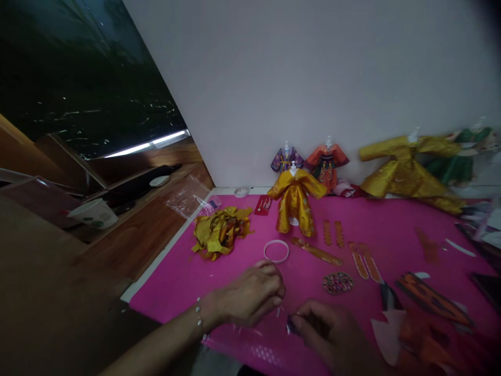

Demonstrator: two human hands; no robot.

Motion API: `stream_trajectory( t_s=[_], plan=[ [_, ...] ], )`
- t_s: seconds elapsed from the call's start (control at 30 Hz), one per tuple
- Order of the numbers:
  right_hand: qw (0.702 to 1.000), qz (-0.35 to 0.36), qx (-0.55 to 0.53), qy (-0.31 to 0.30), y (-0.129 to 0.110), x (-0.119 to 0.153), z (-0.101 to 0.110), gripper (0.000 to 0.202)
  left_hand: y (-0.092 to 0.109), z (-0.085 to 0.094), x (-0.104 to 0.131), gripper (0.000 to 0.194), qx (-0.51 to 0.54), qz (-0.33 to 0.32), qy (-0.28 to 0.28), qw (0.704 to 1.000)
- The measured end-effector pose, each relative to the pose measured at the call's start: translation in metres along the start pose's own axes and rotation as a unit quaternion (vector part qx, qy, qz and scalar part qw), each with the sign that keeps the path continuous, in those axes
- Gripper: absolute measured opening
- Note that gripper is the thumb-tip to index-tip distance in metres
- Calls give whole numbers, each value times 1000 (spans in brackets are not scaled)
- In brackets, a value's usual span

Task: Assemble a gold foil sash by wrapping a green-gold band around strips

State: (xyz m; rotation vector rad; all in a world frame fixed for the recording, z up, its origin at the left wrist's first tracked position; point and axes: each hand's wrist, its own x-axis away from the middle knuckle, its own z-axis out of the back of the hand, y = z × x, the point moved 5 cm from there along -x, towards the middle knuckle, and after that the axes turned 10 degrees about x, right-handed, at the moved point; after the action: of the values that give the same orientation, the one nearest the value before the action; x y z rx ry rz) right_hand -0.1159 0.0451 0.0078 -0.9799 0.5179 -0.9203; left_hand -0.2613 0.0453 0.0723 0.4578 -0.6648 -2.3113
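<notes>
Low over the pink table covering (164,292), my left hand (254,292) is closed, its fingers curled down. A thin pale sliver shows just under its fingertips, and what the fingers hold, if anything, is hidden. My right hand (332,334) pinches a small dark purplish piece (290,325) between thumb and forefinger; its exact kind is too small to tell. The two hands are close together but apart. Just beyond my left hand lies a pale pink ring (276,260). An oval patterned piece (337,283) lies beyond my right hand.
A gold doll robe (295,196) on a stand is behind, with more small robes (329,159) along the wall. Gold fabric scraps (221,232) lie left; an orange strip (317,251) lies in the middle. Scissors (388,296) and orange fabric (422,339) are at right.
</notes>
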Motion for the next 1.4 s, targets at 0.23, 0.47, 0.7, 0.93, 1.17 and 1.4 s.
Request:
stream_trajectory(
  t_s=[0.23,0.47,0.7,0.93,1.17,1.4],
  plan=[
    [1000,-6,14,26,15,-2,7,18,-21,4,10,24,90,55,84,991],
    [977,-62,-205,9,41,-6,-5,13,-14,-11,9,20,104,25,74,991],
    [954,-81,-287,15,49,-9,-9,20,-10,-25,-8,13,75,-25,39,996],
    [947,-82,-311,23,44,-7,-2,16,-13,-28,-7,23,76,-23,42,996],
    [960,-101,-261,27,44,-7,-5,21,-12,-12,-14,14,48,2,65,997],
    [972,-73,-223,26,33,-7,-5,16,-8,0,-26,10,-18,70,-29,997]
  ],
)
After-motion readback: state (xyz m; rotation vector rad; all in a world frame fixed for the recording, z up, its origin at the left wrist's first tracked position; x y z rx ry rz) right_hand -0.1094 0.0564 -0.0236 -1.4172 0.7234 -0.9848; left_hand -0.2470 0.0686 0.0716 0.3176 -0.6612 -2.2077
